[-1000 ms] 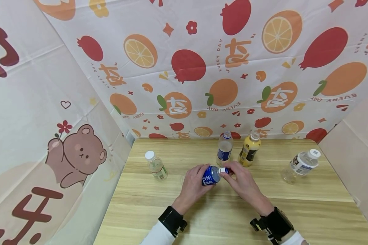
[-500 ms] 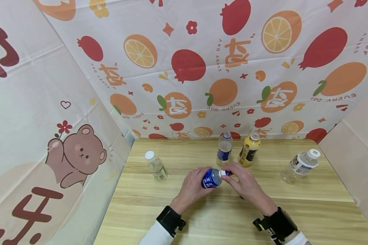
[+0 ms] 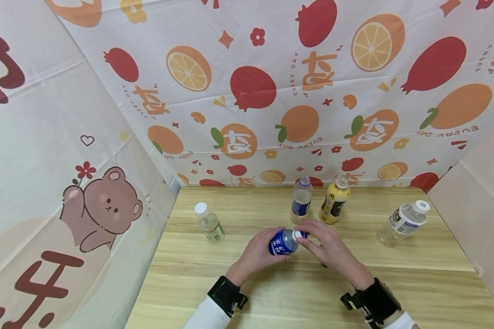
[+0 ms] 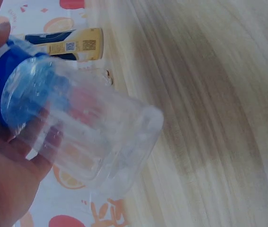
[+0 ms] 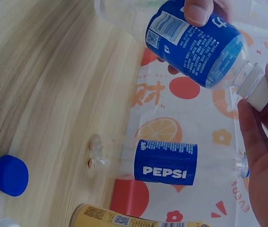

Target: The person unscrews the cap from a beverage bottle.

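My left hand (image 3: 260, 252) grips a clear plastic bottle with a blue label (image 3: 281, 243), wrapping its fingers around the label. The bottle is tilted above the table, with its neck toward the right. A white cap (image 5: 259, 89) sits at the bottle's mouth, and the thumb and fingers of my right hand (image 3: 329, 244) pinch it. The left wrist view shows the bottle's clear lower body (image 4: 96, 127) without visible liquid. Behind the hands stand a Pepsi bottle (image 3: 301, 205) and a yellow bottle with a dark label (image 3: 334, 203).
A small white-capped bottle (image 3: 210, 224) stands at the left of the wooden table (image 3: 197, 292). At the right is a clear white-capped bottle (image 3: 403, 224). A blue cap (image 5: 11, 175) and a partly seen white cap (image 5: 6, 222) lie on the tabletop. Fruit-print cloth (image 3: 255, 137) hangs behind.
The held bottle and my left hand have shifted slightly toward me. My right hand keeps pinching the cap, its fingers slightly repositioned. The standing bottles have not moved.
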`<state>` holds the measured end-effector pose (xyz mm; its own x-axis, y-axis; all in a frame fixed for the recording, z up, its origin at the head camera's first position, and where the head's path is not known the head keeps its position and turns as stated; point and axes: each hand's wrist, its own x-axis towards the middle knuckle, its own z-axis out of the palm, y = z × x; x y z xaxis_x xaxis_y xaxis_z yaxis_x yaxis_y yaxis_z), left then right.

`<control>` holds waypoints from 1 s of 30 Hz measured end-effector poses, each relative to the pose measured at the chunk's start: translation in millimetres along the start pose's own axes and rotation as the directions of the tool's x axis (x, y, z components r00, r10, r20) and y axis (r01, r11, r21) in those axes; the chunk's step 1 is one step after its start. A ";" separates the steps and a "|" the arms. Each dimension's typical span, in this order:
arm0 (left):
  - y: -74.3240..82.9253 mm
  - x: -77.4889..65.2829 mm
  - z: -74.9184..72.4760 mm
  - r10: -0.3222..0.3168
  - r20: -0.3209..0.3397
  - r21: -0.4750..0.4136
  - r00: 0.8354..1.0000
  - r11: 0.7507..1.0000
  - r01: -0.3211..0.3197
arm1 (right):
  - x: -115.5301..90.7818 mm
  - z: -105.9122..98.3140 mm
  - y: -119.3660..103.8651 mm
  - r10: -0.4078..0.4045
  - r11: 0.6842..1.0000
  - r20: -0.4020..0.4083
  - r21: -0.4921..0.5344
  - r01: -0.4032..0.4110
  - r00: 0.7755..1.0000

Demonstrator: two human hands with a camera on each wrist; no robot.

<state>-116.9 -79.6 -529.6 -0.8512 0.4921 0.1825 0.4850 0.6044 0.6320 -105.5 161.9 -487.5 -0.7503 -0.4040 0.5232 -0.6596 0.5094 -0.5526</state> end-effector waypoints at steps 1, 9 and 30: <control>0.2 -0.1 1.0 0.002 -0.013 0.014 1.000 1.000 -0.002 | 0.3 0.4 -1.6 0.029 1.000 -0.001 -0.006 -0.029 1.000; 4.8 1.3 8.6 0.055 -0.166 0.173 0.985 0.985 -0.026 | 4.1 6.5 -9.0 0.298 0.952 -0.050 -0.056 -0.300 0.953; 2.8 2.4 5.7 0.024 -0.123 0.160 0.992 0.987 -0.004 | -0.4 2.2 -2.7 0.147 0.989 0.008 -0.010 -0.147 0.989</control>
<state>-116.5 -73.2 -531.7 -0.8575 0.4256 0.2892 0.5144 0.6948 0.5027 -103.5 159.0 -487.6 -0.8395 -0.3310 0.4310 -0.5418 0.5706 -0.6172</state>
